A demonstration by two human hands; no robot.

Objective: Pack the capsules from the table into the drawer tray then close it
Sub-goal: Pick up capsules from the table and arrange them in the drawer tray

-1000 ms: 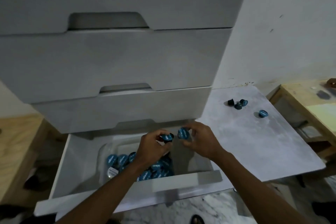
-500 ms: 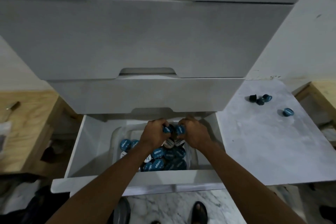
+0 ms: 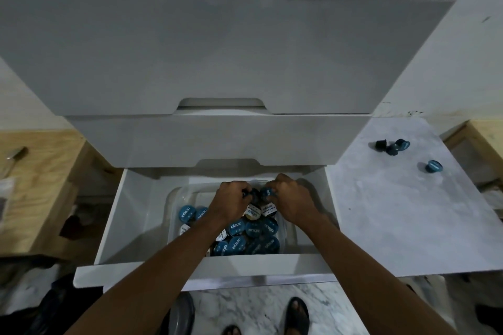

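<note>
The bottom white drawer (image 3: 130, 215) stands pulled open below two shut drawers. Inside it sits a clear plastic tray (image 3: 174, 198) holding several blue-lidded capsules (image 3: 253, 230). Both my hands are low over the tray's far end. My left hand (image 3: 231, 202) pinches a dark blue capsule (image 3: 251, 193). My right hand (image 3: 290, 197) grips another blue capsule (image 3: 265, 193), lid facing left. The two held capsules almost touch. On the grey table (image 3: 402, 220) to the right lie three capsules in a cluster (image 3: 392, 145) and one apart (image 3: 433, 166).
Shut drawer fronts (image 3: 217, 141) overhang the back of the open drawer. A wooden bench (image 3: 40, 179) stands at the left, another wooden table edge (image 3: 484, 133) at far right. My sandalled feet (image 3: 298, 315) are on the marble floor below the drawer front.
Both hands have gone down and forward into the tray with their capsules. My head has swung left and closer, so the drawer is now centred.
</note>
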